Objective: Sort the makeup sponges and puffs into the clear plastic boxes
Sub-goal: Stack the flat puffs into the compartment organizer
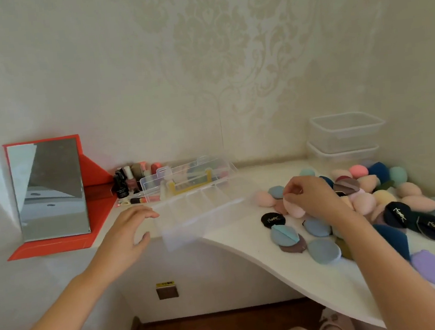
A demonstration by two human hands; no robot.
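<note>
My right hand (311,198) pinches a pink sponge (294,208) at the pile's (370,197) left fringe, while my left hand (130,233), fingers spread and empty, steadies the divided clear box (203,214) overhanging the desk's (289,267) front edge. If I let go, I reckon the box could tip off the edge.

Soft daylight, slight blur, warped edges

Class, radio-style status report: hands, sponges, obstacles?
Left hand open beside divided box. Right hand pinching pink sponge. Pile unsorted. Nothing blocking.
</note>
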